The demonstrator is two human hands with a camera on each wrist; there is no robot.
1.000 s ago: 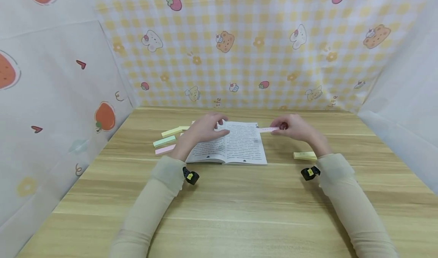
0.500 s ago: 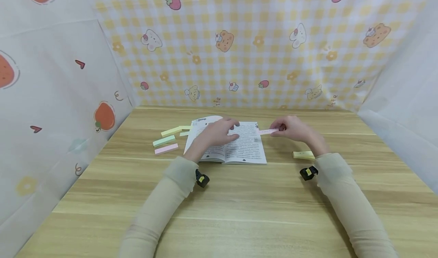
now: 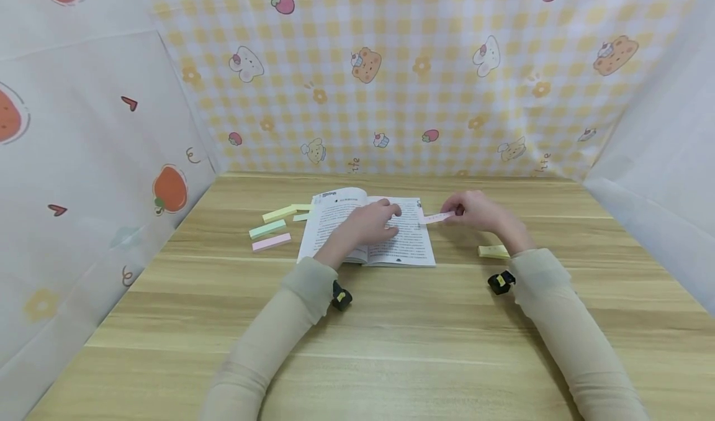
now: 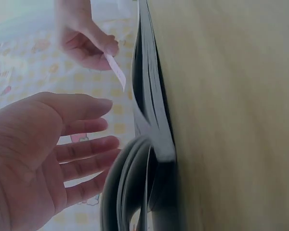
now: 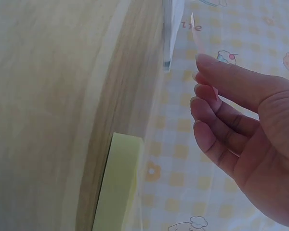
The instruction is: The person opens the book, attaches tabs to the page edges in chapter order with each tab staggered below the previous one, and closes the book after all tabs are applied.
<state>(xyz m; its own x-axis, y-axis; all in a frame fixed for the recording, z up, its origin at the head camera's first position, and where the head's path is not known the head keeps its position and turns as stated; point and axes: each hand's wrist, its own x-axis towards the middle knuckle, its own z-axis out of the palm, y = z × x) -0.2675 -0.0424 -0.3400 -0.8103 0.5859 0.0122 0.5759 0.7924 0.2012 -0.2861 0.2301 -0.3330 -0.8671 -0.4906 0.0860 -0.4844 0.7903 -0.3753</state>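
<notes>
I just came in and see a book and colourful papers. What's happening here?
A person sits at a wooden table with an open book. Their left hand rests flat on the pages. Their right hand pinches a thin pink sticky strip beside the book's right edge. More sticky pads lie left of the book, and a yellow pad on the right.

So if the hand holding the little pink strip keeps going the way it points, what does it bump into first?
Probably the open book: the right hand points its pink strip at the right page's edge, though height above the page is unclear.
</notes>
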